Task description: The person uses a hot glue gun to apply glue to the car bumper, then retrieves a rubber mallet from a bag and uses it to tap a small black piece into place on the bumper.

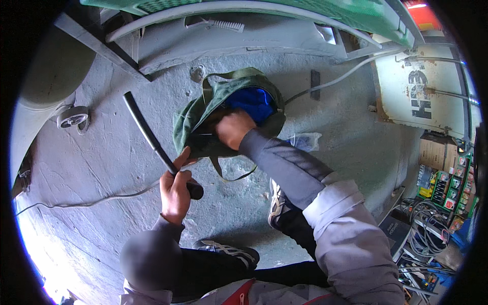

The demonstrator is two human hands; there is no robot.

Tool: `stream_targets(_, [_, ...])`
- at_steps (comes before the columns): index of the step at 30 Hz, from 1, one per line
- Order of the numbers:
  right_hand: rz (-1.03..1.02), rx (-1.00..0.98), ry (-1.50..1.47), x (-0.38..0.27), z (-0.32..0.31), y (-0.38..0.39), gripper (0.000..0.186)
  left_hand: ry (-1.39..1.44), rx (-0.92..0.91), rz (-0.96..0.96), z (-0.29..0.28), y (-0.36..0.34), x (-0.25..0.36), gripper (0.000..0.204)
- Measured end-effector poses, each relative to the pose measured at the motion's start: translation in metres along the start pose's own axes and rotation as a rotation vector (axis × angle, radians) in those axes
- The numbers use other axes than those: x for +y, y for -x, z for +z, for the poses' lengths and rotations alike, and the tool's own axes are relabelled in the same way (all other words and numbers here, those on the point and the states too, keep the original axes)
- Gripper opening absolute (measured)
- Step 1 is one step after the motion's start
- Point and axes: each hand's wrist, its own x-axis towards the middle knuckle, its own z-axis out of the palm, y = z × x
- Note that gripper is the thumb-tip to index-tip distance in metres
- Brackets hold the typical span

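Right hand [233, 129] reaches into the open mouth of a green bag [195, 124]. Its fingers are hidden inside, so I cannot tell if they are spread or holding something. The bag lies on the gray floor [117, 157], right in front of the person. Something bright blue [252, 103] shows inside the bag, just past the right hand. A thin green strap [223, 175] loops out from the bag's near side, and another strap [213, 77] sticks up at its far side.

Left hand [175, 190] is wrapped tight around a black tube [147, 132]. The tube is long and slants up and away to the left, and its near end pokes out under the fist. The thumb points up next to the bag's edge.

Two shoes [229, 251] stand on the floor below the hands, one under each arm. The sleeves are gray.

A thin white cord [96, 201] runs over the floor from the left toward the left hand. A small round thing [72, 118] lies far to the left. A clear plastic scrap [306, 141] lies just right of the bag. A gray hose [345, 75] bends away at the upper right. Green mesh [264, 7] hangs over the top. Boxes and cables [432, 223] sit far to the right.
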Motion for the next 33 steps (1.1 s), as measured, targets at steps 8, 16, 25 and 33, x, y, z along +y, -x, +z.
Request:
stream_targets(8, [0.047,0.086,-0.120,-0.002,0.025,-0.013,0.025,-0.026,-0.005,-0.031,-0.004,-0.001,0.003,0.056])
stream_targets(16, [-0.016,0.193,-0.139,-0.007,0.019,-0.003,0.018,-0.065,-0.036,-0.034,-0.005,0.001,0.000,0.057])
stream_targets(25, [-0.091,0.066,-0.119,0.012,0.001,-0.003,0.020,-0.084,-0.017,-0.011,0.005,-0.002,0.007,0.056])
stream_targets(33, [0.043,0.061,0.069,-0.003,0.038,-0.019,0.022,-0.159,-0.020,-0.037,-0.003,0.003,0.000,0.054])
